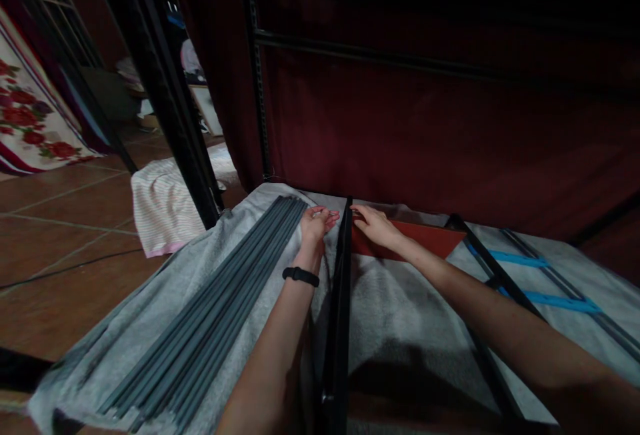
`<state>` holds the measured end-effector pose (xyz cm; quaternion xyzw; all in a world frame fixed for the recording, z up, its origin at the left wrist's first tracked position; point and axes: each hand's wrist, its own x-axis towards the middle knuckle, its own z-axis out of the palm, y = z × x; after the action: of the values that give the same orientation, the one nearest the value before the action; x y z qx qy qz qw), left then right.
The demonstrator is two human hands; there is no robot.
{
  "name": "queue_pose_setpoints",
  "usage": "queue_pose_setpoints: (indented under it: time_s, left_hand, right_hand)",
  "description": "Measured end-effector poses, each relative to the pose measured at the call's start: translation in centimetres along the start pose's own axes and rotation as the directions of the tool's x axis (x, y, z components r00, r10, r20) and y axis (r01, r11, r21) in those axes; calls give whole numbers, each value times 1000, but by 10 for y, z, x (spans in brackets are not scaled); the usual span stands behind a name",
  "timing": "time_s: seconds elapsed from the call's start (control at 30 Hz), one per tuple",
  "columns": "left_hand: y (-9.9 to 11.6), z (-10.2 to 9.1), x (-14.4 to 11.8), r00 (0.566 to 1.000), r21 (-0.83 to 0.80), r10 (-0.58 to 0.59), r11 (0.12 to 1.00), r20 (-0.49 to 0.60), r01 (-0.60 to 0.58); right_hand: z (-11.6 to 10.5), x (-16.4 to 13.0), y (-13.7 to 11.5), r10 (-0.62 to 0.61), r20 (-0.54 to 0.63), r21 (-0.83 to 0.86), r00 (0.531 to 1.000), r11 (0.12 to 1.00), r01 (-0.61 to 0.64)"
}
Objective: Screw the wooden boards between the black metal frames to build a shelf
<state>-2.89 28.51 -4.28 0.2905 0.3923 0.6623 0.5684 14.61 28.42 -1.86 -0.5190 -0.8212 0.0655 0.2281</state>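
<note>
A long black metal bar [341, 288] runs away from me between my two hands. Just left of its far end is my left hand [318, 221], palm partly up and fingers curled together; anything small in them is too unclear to name. My right hand [375, 225] reaches in from the other side, its bent fingertips against the bar's far end, and what they pinch is hidden. Under the right hand lies a reddish-brown flat panel [415, 238]. A bundle of several grey rods [215, 308] lies left of my left forearm, which wears a black wristband.
A grey cloth [400, 315] covers the surface. To the right are another black bar [495, 268] and blue strips [560, 300] across dark rails. Behind hangs a dark red curtain [425, 135] with a black crossbar. A black upright post [165, 88] stands at left.
</note>
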Motion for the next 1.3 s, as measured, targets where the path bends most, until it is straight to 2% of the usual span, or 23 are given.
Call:
queue_pose_setpoints:
  time_s: [0.2, 0.4, 0.73, 1.07, 1.2, 1.3]
  left_hand:
    - [-19, 20, 12, 999, -94, -50, 994, -21, 48]
    - [-26, 23, 11, 996, -155, -77, 985, -46, 69]
    - [-28, 28, 7, 998, -167, -16, 986, -67, 4]
    - [-27, 34, 5, 996, -123, 1, 992, -93, -13]
    - [-27, 31, 4, 995, -50, 37, 998, -90, -42]
    - [-28, 26, 6, 996, -6, 46, 999, -83, -46]
  right_hand:
    - [1, 4, 6, -8, 3, 14, 1000, 1000, 8]
    - [5, 6, 15, -55, -11, 61, 998, 997, 55]
    - [7, 5, 15, -65, -31, 68, 997, 995, 67]
    - [11, 6, 16, -67, -72, 104, 995, 992, 75]
    - [10, 5, 15, -64, -74, 104, 995, 992, 71]
    - [8, 5, 10, -12, -86, 70, 996, 997, 18]
